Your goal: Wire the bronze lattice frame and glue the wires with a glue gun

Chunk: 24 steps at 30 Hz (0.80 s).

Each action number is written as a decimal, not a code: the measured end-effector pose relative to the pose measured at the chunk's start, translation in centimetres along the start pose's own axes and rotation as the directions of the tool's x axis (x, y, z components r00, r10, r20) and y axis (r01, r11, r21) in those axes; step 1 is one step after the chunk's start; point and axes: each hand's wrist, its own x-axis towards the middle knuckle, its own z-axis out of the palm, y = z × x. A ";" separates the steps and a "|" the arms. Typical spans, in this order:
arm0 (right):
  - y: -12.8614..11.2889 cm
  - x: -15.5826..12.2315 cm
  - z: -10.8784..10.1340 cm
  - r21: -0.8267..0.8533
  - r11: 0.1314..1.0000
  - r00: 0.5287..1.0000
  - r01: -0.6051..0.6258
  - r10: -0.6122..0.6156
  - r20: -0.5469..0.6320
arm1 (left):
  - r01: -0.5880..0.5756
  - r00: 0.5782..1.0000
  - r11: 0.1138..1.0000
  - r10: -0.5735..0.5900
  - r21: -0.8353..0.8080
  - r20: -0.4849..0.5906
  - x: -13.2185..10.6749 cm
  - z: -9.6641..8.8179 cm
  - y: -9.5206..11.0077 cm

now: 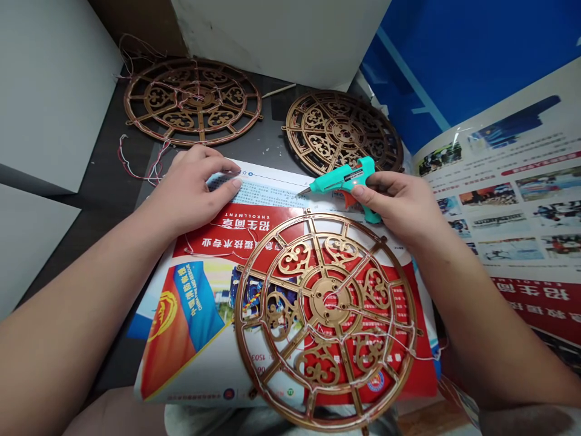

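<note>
Gold-brown fretwork wheels number three here. The front wheel (327, 298), strung with thin white wires, lies on a printed enrollment brochure (190, 339) and overhangs its near edge. Two more, the left back wheel (193, 102) and the right back wheel (342, 130), lie flat further off on a dark tabletop (272, 127). One teal hot glue gun (340, 181) sits in the right hand (399, 203), its fingers closed around the grip and its nozzle pointing toward the other hand, just above the front wheel. The left hand (193, 188) rests empty on the brochure's far end, fingers lightly curled. A loose tangle of red and white wires (136, 160) lies on the tabletop beside the left back wheel. One open leaflet (503, 200) lies at right before a blue panel (436, 66), and two pale grey boards (49, 91) stand at left.
</note>
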 end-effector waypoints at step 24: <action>0.0 0.0 0.0 -0.012 1.000 1.000 0.001 -0.001 -0.007 | 0.017 1.000 1.000 -0.017 -0.018 0.008 -0.1 0.0 0.1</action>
